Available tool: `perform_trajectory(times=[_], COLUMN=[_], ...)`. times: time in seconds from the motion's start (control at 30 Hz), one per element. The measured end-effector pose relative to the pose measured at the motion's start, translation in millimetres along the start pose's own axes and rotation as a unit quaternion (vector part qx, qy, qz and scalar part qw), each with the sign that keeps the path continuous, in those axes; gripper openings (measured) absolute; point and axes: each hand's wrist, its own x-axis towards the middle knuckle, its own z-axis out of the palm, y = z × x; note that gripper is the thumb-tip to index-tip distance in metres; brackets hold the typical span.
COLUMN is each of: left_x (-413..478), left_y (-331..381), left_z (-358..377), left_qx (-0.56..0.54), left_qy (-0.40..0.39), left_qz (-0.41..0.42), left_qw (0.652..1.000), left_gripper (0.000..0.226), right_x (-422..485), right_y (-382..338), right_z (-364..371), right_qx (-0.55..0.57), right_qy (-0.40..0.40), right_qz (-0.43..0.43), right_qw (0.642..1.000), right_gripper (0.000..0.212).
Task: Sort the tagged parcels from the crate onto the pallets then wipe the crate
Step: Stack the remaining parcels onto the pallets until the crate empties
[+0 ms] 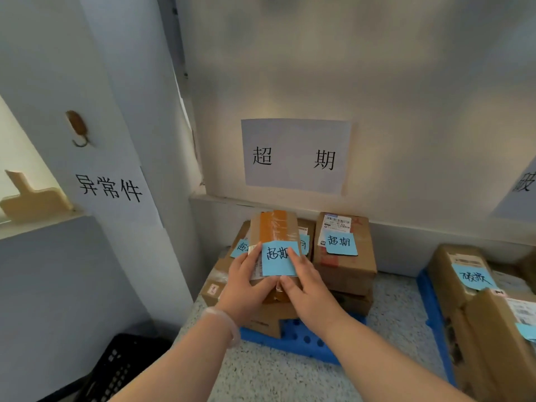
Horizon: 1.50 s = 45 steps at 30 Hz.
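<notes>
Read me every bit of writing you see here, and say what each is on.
"异常件": paper sheet on the pillar.
"超 期": wall sign.
"破", cut off: sign at right edge.
"超期": blue tag on the held parcel, partly covered.
"超期": blue tag on the neighbouring parcel.
"破损": blue tag on the parcel at right.
Shipping labels: too blurred.

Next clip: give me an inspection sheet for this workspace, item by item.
Surface: speckled floor; blue pallet below the wall sign, second pallet at right.
Job's things: taped parcel with blue tag held atop the tagged stack; black crate lower left; more tagged parcels on second pallet.
Clutter: nothing seen.
Grippers: left hand and right hand both grip the taped parcel, fingers on top.
Cables: nothing seen.
Surroundings: white walls, hook, wooden board on a ledge.
</notes>
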Motion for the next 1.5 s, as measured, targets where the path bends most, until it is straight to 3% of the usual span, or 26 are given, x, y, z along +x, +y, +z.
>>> perform_trajectory(times=[0.3, 0.67, 0.83, 1.5], left_x=[88.5, 152.4, 163.0, 145.8], left_y=[-14.3, -12.6, -19.9, -9.1], left_z=[-25.3, 9.2, 18.4, 14.6], left_qx=[0.005, 0.034, 0.041, 0.167], left_qy=[-0.100, -0.165, -0.154, -0.156], left_qz=[0.002, -0.014, 0.019, 0.050], left_qw=[0.995, 0.986, 0.987, 0.972], left_gripper=[0.072, 0.075, 0.073, 0.074], right_x=[71.8, 117.0, 124.7, 93.5], right_y=[-9.8, 9.0, 18.5, 16.5], right_z=[22.5, -12.5, -15.5, -23.2], right_qx=[-0.009, -0.161, -0.285, -0.287], right_qy=[0.073, 0.075, 0.087, 0.090], right_qz=[0.069, 0.165, 0.166, 0.145], right_qw=[0.995, 0.970, 0.940, 0.943], right_gripper=[0.058, 0.060, 0.061, 0.063])
